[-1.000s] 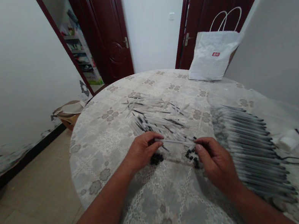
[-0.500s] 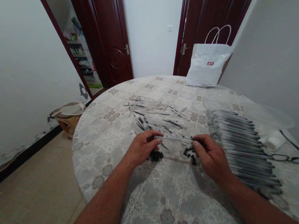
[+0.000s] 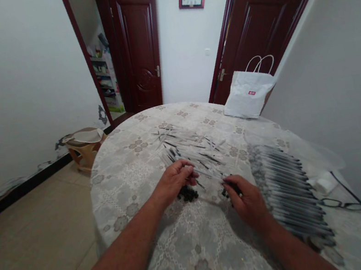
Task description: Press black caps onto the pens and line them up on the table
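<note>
Both of my hands work at the near middle of a round table [image 3: 194, 253] covered with a patterned cloth. My left hand [image 3: 174, 180] is closed in a pinch on one end of a thin white pen [image 3: 208, 173]. My right hand [image 3: 246, 200] is closed on the pen's other end, with a small black piece at its fingertips. A loose pile of white pens [image 3: 185, 145] lies just beyond my hands. Small black caps [image 3: 187, 194] sit in a heap below my left hand.
A neat row of pens [image 3: 287, 188] lies along the right side of the table, with glasses [image 3: 344, 204] and clear plastic beside it. A white paper bag [image 3: 246, 93] leans at the far edge. A low stool [image 3: 84, 145] stands by the left wall.
The camera has tilted up, so the table sits lower in view and a wall clock shows. My hands stay on the pen; the right hand has closed in on its end.
</note>
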Demonstrator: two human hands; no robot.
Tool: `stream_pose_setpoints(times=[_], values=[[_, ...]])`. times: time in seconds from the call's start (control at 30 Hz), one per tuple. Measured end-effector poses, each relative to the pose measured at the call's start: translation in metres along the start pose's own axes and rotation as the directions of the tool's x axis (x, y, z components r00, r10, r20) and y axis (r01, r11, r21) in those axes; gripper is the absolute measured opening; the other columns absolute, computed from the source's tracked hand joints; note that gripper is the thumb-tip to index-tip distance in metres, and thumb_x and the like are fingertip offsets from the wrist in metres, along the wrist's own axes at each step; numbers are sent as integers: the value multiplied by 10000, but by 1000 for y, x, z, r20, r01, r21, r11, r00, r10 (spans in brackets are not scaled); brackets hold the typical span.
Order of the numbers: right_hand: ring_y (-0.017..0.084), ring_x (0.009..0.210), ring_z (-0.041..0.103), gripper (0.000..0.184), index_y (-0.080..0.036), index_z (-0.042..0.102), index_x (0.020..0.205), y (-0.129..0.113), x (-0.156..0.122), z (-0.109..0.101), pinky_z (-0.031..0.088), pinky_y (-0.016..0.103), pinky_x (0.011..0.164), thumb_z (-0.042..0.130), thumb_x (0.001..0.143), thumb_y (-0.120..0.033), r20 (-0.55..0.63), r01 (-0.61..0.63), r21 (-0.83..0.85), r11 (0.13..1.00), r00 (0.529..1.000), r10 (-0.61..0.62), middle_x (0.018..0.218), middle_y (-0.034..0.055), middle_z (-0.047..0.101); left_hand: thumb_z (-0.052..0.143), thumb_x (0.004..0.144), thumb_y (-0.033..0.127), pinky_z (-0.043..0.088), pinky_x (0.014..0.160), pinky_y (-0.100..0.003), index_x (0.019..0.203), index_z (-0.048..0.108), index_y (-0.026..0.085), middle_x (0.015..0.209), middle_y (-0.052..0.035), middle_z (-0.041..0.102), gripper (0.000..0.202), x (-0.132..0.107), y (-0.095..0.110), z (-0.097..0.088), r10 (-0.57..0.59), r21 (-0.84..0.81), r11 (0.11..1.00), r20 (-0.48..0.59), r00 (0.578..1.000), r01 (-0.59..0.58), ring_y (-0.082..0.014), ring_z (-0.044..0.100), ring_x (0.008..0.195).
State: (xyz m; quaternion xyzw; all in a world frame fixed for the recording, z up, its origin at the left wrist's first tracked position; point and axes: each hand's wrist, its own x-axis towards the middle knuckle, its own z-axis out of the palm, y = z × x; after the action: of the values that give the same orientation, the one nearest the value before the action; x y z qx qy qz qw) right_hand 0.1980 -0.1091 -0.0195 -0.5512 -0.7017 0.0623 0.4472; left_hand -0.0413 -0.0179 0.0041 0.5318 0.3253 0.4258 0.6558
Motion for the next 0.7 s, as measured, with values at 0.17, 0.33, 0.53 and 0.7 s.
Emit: stream_pose_setpoints(times=[0.17, 0.33, 0.53, 0.7], values=[[217, 882, 711, 187, -235, 669, 1115, -2, -1, 3, 573, 338, 807, 529, 993, -262, 24, 119, -62, 991, 993, -118, 992, 69, 734, 753, 851, 448, 605, 753, -335, 957, 622, 178, 986, -107, 745, 318, 1, -7, 6, -27, -138, 990, -34, 999, 22, -202, 729, 868], [242, 1004, 713, 291, -212, 642, 1256, -3, -1, 9, 576, 385, 890, 468, 1023, -218, 77, 232, -144, 962, 972, -223, 1111, 108, 742, 786, 828, 366, 612, 818, -349, 986, 630, 174, 1089, -140, 750, 293, 3, -12, 12, -16, -230, 973, -59, 998, 2, -201, 735, 904], [222, 864, 702, 263, -167, 633, 1233, -8, -1, 12, 572, 342, 792, 478, 1022, -168, 60, 308, -218, 926, 951, -303, 978, 106, 732, 809, 803, 315, 618, 806, -331, 1011, 625, 178, 1086, -122, 759, 309, -5, -6, 20, -46, -226, 974, -117, 992, 19, -186, 741, 859], [217, 860, 673, 252, -139, 631, 1214, -15, 1, 9, 551, 322, 802, 480, 1013, -159, 116, 341, -224, 913, 939, -322, 921, 109, 706, 800, 813, 296, 613, 843, -317, 1042, 634, 193, 1112, -113, 757, 301, -8, -6, 16, -91, -250, 967, -133, 987, 56, -211, 737, 994]])
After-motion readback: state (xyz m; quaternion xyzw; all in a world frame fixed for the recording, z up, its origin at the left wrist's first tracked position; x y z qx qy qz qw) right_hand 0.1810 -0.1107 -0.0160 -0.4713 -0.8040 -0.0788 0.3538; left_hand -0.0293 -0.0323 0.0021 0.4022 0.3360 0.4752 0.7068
